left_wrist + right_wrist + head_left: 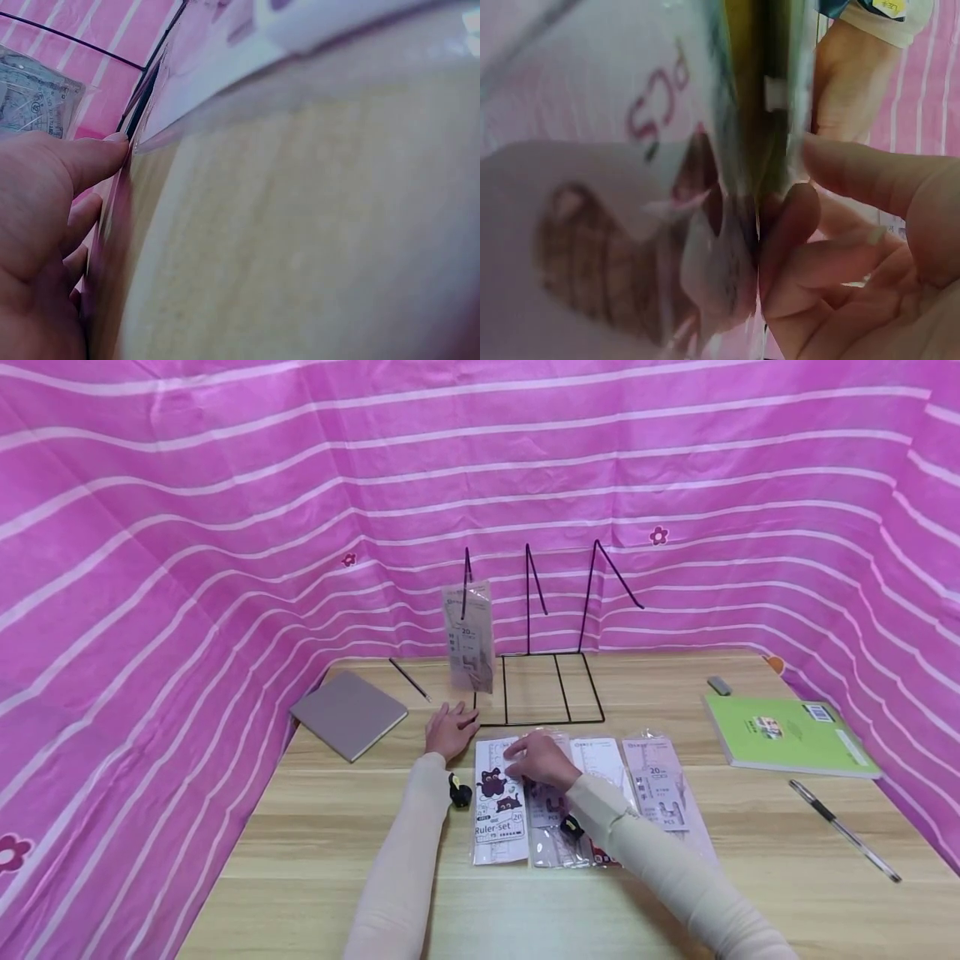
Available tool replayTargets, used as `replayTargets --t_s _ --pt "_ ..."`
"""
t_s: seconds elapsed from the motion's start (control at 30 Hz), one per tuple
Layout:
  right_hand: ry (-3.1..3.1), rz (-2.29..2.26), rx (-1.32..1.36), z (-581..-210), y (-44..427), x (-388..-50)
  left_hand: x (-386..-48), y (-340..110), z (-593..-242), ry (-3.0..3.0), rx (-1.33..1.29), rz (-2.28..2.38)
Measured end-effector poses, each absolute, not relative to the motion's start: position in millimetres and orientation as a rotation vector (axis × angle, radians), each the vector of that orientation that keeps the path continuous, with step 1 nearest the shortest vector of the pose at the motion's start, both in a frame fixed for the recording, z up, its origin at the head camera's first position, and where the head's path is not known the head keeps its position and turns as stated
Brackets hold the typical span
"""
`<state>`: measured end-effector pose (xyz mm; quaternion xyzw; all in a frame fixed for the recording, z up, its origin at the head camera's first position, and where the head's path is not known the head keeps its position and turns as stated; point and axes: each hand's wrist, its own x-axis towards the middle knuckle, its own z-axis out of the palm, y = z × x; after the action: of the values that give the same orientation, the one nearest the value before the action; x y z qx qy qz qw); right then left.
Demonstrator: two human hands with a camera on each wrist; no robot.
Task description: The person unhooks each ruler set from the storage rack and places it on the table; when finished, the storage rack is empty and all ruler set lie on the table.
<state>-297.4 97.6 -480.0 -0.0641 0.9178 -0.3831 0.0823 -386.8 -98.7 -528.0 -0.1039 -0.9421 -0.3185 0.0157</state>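
in the head view, two pale sleeves reach forward over a wood-grain tabletop. nearest lie four flat plastic packets side by side: at the left a white ruler-set packet with dark cats on it, next a pinkish packet, then a white packet partly covered by the right forearm, and at the right a pink packet marked 20. to their right is a clear pen.

of the hands, the right hand is over the first two packets, its fingers bent and their tips by the ruler-set packet's inner edge; whether they pinch any plastic cannot be told, as the right wrist view is blurred there. the left hand lies loosely spread, gripping nothing, its thumb against the near left corner of a black wire rack.

a grey notebook lies to the left, a green book to the right. farther off are a pencil and a grey eraser. another packet is upright at the rack's left prong. behind everything hangs pink cloth with white stripes.
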Motion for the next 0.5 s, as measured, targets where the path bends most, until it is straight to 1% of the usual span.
replayTargets --t_s 0.13,0.23,0.37,0.5 --pt "2.705 -1.142 -0.170 -472.9 107.7 -296.0 -385.3 -97.5 -529.8 -2.920 -0.338 -1.003" --pt "2.639 -1.228 -0.098 -462.9 127.7 -303.9 -385.8 -97.2 -530.3 -2.911 -0.350 -1.009" --pt "2.676 -1.333 -0.040 -454.0 170.8 -326.8 -387.0 -97.6 -528.8 -2.921 -0.343 -1.011" --pt "2.833 -1.322 -0.047 -463.0 219.3 -349.5 -387.3 -98.1 -527.9 -2.933 -0.325 -1.026"
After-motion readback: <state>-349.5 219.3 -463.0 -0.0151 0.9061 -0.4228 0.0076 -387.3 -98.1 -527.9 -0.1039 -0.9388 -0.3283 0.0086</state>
